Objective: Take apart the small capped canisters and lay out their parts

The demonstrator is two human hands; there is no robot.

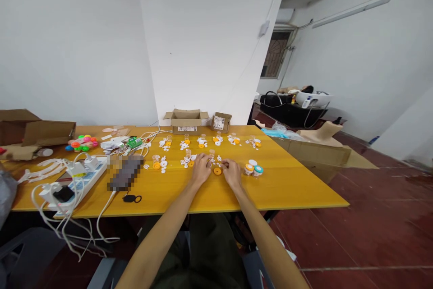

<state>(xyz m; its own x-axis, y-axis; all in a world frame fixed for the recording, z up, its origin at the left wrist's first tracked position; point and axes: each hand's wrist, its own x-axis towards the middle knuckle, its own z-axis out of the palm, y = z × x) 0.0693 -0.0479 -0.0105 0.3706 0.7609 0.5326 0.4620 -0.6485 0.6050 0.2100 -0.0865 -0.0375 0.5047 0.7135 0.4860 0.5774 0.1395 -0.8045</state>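
Both my hands are low over the wooden table, close together among small plastic parts. My left hand (202,168) has its fingers curled; whatever they pinch is too small to make out. My right hand (232,172) is also closed, its fingertips at small white pieces (219,158), and its grip is partly hidden. Between the hands lies an orange ring-shaped lid (217,171). A clear cup (211,151) stands just beyond my left fingertips. To the right of my right hand are clear containers, one with an orange lid (249,168) and one with a teal lid (258,170).
Several groups of cups, orange lids and white pieces (163,163) are spread over the table (287,185). Open cardboard boxes (186,122) stand at the back. Leftward lie a phone-like dark device (126,174), a power strip (84,185), cables and colourful balls (83,143).
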